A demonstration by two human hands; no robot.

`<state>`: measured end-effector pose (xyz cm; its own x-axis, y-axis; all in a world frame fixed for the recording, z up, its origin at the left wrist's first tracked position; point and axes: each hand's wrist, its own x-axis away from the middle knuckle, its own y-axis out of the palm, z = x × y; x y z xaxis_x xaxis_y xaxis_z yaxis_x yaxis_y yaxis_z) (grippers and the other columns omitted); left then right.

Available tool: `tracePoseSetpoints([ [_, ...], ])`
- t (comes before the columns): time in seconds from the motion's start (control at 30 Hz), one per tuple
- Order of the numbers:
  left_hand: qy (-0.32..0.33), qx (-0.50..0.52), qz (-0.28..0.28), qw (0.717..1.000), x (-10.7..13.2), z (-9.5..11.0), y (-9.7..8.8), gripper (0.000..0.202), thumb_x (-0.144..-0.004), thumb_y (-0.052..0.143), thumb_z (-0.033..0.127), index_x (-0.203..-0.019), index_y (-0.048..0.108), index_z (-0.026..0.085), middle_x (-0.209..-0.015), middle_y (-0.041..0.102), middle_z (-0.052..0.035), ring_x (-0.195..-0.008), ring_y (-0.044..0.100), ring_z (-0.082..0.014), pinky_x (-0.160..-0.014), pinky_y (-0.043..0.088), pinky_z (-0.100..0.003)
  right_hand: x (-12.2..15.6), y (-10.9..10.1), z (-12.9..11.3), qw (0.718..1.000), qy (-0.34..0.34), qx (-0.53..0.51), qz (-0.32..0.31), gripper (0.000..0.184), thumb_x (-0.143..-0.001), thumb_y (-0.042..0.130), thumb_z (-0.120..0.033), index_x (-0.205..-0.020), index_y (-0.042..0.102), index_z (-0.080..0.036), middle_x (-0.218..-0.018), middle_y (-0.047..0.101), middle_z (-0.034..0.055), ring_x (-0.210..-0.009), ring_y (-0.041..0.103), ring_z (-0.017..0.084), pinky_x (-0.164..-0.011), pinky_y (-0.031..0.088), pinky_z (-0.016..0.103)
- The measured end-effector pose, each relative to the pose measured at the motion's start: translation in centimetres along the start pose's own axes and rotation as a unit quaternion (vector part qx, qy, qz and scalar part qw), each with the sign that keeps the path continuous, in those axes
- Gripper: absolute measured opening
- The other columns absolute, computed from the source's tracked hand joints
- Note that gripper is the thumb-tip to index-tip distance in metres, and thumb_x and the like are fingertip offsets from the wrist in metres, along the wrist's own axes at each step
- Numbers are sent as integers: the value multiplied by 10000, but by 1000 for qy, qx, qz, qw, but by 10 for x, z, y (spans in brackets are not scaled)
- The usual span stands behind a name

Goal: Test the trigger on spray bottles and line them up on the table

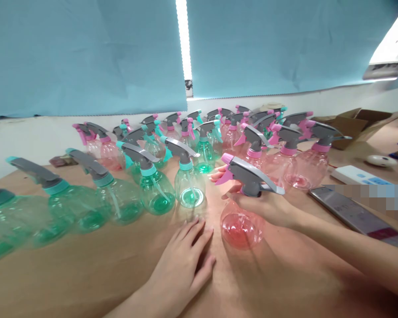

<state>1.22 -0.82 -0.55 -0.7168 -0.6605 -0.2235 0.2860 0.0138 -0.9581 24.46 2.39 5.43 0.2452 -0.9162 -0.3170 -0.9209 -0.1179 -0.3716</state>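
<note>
My right hand (pixel 267 206) is wrapped around the neck of a pink spray bottle (pixel 242 229), just under its grey head with a pink nozzle and trigger. The bottle stands upright at the table's middle, and some of the fingers are hidden behind it. Palm down on the wooden table, my left hand (pixel 182 260) is empty with its fingers stretched out. Just beyond its fingertips stands a green spray bottle (pixel 189 187) with a turquoise collar. Another green spray bottle (pixel 156 194) is beside that one, in a row reaching to the left edge.
Several pink and green spray bottles crowd the back, among them a pink one (pixel 287 165). At the right lie a phone (pixel 354 212), a white power strip (pixel 353 174) and a white mouse (pixel 380 160). An open cardboard box (pixel 346 130) stands behind them, and blue curtains (pixel 86 57) hang behind the table.
</note>
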Motion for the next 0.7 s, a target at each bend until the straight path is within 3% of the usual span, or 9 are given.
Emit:
tracePoseSetpoints([
  [0.17,0,7,-1,1000,0,1,0,436,-934,507,310,-1342,504,156,-1397,500,-146,-1282,454,-343,-1023,398,-555,1,2,2,1000,4,4,29,124,-755,582,-183,-842,619,-263,-611,552,-31,-630,574,185,-565,501,343],
  [0.7,-3,6,6,1000,-1,2,-3,421,-933,506,312,-1330,513,171,-1378,522,-135,-1264,476,-332,-1017,414,-525,-1,2,0,1000,0,5,6,117,-752,538,-189,-823,583,-270,-573,503,-35,-583,496,175,-550,449,339],
])
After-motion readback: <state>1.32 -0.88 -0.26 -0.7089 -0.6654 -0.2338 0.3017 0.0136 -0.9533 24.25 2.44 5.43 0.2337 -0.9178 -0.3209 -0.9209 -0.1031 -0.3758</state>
